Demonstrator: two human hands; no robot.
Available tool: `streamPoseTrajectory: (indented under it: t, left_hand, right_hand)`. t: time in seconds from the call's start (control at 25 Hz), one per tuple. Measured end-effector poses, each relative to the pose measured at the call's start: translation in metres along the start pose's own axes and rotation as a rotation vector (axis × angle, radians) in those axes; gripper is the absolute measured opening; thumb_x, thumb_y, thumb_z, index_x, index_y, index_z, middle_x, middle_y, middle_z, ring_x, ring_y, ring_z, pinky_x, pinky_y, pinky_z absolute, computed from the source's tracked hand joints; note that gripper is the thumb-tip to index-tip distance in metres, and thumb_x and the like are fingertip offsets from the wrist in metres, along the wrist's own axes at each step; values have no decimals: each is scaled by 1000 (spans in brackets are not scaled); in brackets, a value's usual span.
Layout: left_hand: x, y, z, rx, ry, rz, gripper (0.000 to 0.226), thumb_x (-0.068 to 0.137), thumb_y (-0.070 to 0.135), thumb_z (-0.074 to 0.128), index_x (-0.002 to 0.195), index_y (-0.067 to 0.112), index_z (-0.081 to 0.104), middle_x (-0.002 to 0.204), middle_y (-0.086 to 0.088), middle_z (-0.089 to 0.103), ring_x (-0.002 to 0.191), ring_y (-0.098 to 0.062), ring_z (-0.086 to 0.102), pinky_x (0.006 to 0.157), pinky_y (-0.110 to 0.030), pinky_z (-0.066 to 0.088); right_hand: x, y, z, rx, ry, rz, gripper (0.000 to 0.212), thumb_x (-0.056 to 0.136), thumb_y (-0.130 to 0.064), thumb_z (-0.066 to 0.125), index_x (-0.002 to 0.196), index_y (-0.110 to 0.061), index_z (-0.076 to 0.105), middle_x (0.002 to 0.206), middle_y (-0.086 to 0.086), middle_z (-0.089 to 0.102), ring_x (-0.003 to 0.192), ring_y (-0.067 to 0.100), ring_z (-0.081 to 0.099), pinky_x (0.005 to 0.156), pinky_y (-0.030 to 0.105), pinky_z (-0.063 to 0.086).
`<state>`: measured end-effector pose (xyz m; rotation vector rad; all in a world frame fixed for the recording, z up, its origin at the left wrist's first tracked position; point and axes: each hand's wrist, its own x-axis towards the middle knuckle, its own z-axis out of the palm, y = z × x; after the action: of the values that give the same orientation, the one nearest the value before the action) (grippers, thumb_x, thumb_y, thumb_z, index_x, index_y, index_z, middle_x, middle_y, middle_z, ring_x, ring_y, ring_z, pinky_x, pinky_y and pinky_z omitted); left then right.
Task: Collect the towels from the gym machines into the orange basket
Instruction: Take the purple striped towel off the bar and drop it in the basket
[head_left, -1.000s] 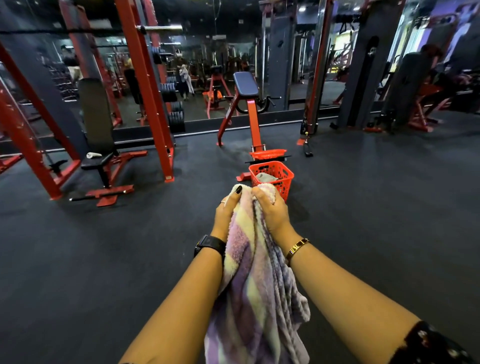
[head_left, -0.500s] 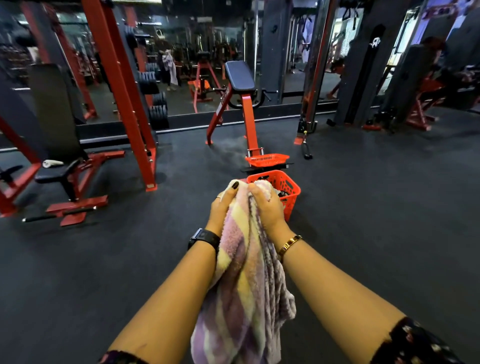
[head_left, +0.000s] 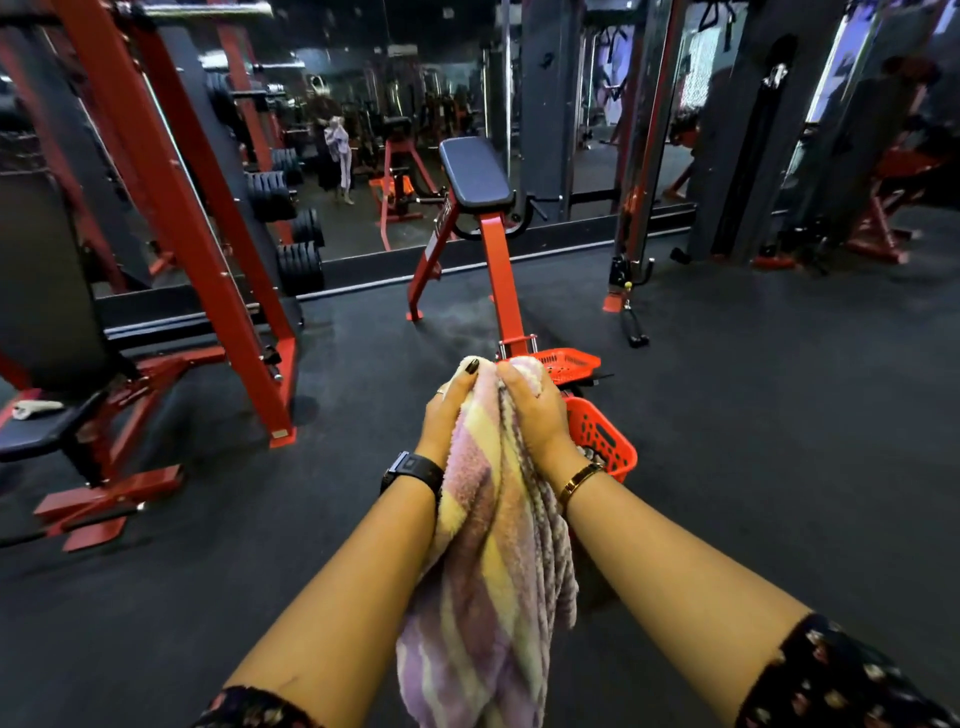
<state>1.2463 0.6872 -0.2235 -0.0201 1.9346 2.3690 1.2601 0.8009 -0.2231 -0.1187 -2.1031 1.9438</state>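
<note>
Both hands hold one fleecy plaid towel (head_left: 493, 571), lilac, pink and pale yellow, bunched at its top and hanging down between the forearms. The left hand (head_left: 449, 410) has its grip curled round the bunched top, dark-nailed thumb on the crest. The right hand (head_left: 530, 410) has its grip clenched on the same bunch from the other side. The towel is in the air, just short of the orange basket (head_left: 605, 441), which stands on the dark floor (head_left: 779, 415) partly hidden behind the right wrist. A small white towel (head_left: 34, 408) lies on a machine seat (head_left: 36, 434) at far left. Any label on the red bench frame (head_left: 501, 291) is too blurred to read, as is the black watch (head_left: 413, 470).
</note>
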Motion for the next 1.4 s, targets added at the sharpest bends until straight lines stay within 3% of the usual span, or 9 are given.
streamPoseTrajectory:
  t: [0.2,0.4,0.52,0.64,0.8,0.96,1.04,1.2,1.4]
  left_hand:
    - [111,4,12,12,-67,3,26,81,49,61,80,24,67,94,-6,65,92,-21,57,99,-46,46]
    - [219,0,23,-28,-164,-42,43,69,62,67,86,22,68,98,-10,65,96,-27,59,104,-52,42]
    - [310,-19,30,-42,-235,-76,63,63,71,72,98,19,63,104,-17,59,101,-31,57,107,-56,40]
    - [379,-27,47,-93,-326,-119,64,61,68,76,97,20,53,101,-10,45,94,-27,42,95,-47,41]
    - [436,-10,80,0,-471,-152,46,67,69,66,74,24,58,79,-6,53,81,-22,47,85,-43,45]
    - [475,-17,119,23,-598,-210,35,83,57,57,68,26,48,70,6,47,71,-15,43,65,-32,39]
    - [499,-34,140,14,-602,-267,29,93,48,51,75,25,51,78,4,52,82,-20,50,70,-30,46]
    - [533,-44,200,9,-678,-199,47,68,70,67,78,24,61,89,-5,57,92,-21,47,99,-55,42]
    - [572,-53,258,0,-664,-218,31,65,59,69,66,28,65,76,5,57,89,-19,47,86,-40,40]
  right_hand:
    - [109,20,13,-3,50,28,64,65,-69,55,102,-17,64,103,3,70,99,21,65,92,43,50]
    - [201,29,21,61,132,4,46,70,-55,62,99,-20,64,96,-8,67,94,13,63,91,35,50]
    - [258,33,23,45,229,13,46,76,-48,61,109,-16,63,98,-8,64,93,11,59,80,15,46]
    - [306,34,22,28,311,51,42,82,-44,65,113,-16,61,104,-4,63,97,13,58,71,3,42]
    - [367,44,14,-15,450,76,53,70,-55,58,111,-22,62,108,-4,64,102,14,60,91,27,47]
    - [407,58,-16,19,586,90,34,84,-42,66,109,-20,63,97,-14,63,91,6,60,77,13,45]
    - [428,70,-35,20,644,101,23,89,-34,64,109,-21,63,94,-17,61,87,0,59,72,7,44]
    - [468,85,-77,19,707,120,19,89,-34,64,104,-22,62,92,-17,61,83,-3,58,67,5,44]
    - [508,92,-119,30,757,116,23,87,-38,64,105,-23,62,95,-15,62,90,6,61,75,14,47]
